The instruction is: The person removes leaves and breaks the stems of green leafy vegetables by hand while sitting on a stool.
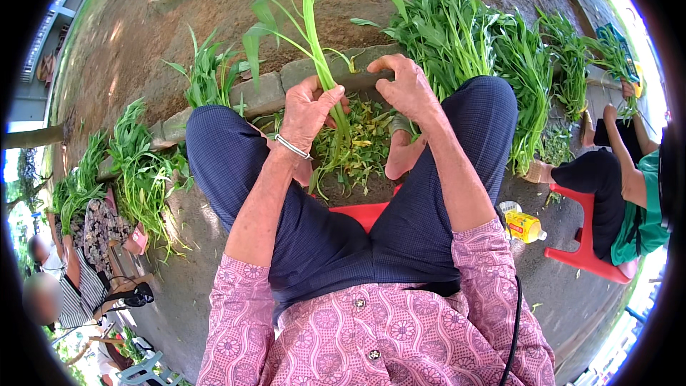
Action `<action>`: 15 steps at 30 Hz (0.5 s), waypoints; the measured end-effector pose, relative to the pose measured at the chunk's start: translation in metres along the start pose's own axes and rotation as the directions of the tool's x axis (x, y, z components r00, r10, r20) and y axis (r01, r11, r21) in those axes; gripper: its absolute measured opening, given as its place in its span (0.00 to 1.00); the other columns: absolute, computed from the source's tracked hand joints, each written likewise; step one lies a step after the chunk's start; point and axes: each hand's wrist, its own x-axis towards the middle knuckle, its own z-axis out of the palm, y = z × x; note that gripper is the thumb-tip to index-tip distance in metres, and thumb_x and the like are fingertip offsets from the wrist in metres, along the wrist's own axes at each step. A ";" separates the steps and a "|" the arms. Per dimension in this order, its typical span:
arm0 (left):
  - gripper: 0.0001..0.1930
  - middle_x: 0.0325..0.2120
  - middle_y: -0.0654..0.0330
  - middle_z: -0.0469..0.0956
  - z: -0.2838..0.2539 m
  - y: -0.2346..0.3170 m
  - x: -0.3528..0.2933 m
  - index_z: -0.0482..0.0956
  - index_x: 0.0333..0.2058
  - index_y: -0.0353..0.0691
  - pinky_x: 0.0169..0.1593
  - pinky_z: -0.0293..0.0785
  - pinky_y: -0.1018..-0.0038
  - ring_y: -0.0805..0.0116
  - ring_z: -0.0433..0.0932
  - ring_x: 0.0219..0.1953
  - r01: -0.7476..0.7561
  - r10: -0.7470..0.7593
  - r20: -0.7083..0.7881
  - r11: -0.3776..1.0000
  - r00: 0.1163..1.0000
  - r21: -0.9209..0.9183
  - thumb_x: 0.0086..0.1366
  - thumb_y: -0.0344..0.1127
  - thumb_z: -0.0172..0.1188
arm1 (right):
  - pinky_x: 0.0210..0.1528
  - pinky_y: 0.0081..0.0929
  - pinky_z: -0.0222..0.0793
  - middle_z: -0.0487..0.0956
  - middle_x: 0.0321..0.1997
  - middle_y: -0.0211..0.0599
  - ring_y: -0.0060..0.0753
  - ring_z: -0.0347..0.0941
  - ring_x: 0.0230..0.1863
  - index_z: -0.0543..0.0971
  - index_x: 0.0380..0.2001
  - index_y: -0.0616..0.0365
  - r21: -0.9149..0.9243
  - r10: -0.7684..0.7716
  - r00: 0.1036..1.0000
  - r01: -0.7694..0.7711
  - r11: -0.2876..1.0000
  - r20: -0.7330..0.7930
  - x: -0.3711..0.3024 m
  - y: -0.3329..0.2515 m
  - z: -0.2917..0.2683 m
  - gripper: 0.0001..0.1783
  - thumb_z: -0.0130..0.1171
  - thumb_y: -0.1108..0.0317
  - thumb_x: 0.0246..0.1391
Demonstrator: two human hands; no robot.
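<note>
Currently logged: green stalk [323, 64], long axis upright and leaning slightly left, gripped low in my left hand [309, 111] fingers; right hand [407, 89], fingers loosely curled and empty, just beside its right.

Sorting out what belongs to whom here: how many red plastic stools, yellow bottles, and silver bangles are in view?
Red plastic stools: 2, one under the person, one under the co-worker on the right
Yellow bottles: 1, on the ground between them
Silver bangles: 1, on the left hand's wrist, which grips a green stalk
Total: 4
</note>
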 end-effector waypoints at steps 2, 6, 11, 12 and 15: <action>0.10 0.25 0.60 0.79 -0.001 0.000 -0.001 0.75 0.36 0.36 0.23 0.74 0.81 0.73 0.79 0.25 -0.007 0.008 0.018 1.000 1.000 -0.002 0.63 0.38 0.59 | 0.37 0.24 0.72 0.80 0.33 0.41 0.25 0.76 0.32 0.81 0.36 0.64 0.053 -0.041 0.998 0.044 0.998 -0.052 0.001 -0.004 0.001 0.13 0.54 0.71 0.46; 0.10 0.26 0.60 0.79 0.000 0.003 -0.006 0.75 0.36 0.36 0.23 0.74 0.82 0.73 0.79 0.26 0.005 -0.005 0.029 1.000 1.000 0.006 0.63 0.37 0.59 | 0.34 0.22 0.72 0.80 0.31 0.37 0.22 0.76 0.29 0.81 0.36 0.64 0.544 0.194 0.973 -0.232 0.806 0.126 0.000 -0.022 -0.008 0.13 0.54 0.68 0.52; 0.11 0.26 0.61 0.79 0.003 0.003 -0.002 0.76 0.39 0.36 0.24 0.74 0.82 0.73 0.80 0.28 0.028 -0.030 0.073 0.999 0.997 0.027 0.63 0.37 0.59 | 0.31 0.18 0.70 0.79 0.30 0.32 0.19 0.74 0.29 0.81 0.37 0.63 0.580 0.191 0.963 -0.267 0.770 0.189 -0.001 -0.026 -0.002 0.13 0.53 0.66 0.55; 0.11 0.26 0.61 0.79 0.002 0.003 -0.002 0.76 0.39 0.36 0.24 0.74 0.82 0.74 0.80 0.27 0.029 -0.031 0.075 0.999 0.997 0.027 0.64 0.37 0.59 | 0.31 0.17 0.68 0.79 0.28 0.30 0.19 0.73 0.28 0.81 0.36 0.62 0.603 0.198 0.961 -0.274 0.749 0.191 -0.001 -0.025 0.000 0.13 0.54 0.65 0.55; 0.11 0.26 0.61 0.79 0.002 0.001 -0.002 0.76 0.40 0.36 0.24 0.74 0.82 0.74 0.79 0.27 0.041 -0.043 0.087 0.999 0.995 0.027 0.64 0.37 0.58 | 0.30 0.17 0.67 0.78 0.25 0.29 0.17 0.71 0.26 0.82 0.35 0.61 0.611 0.213 0.954 -0.300 0.733 0.213 0.000 -0.028 -0.003 0.13 0.56 0.64 0.54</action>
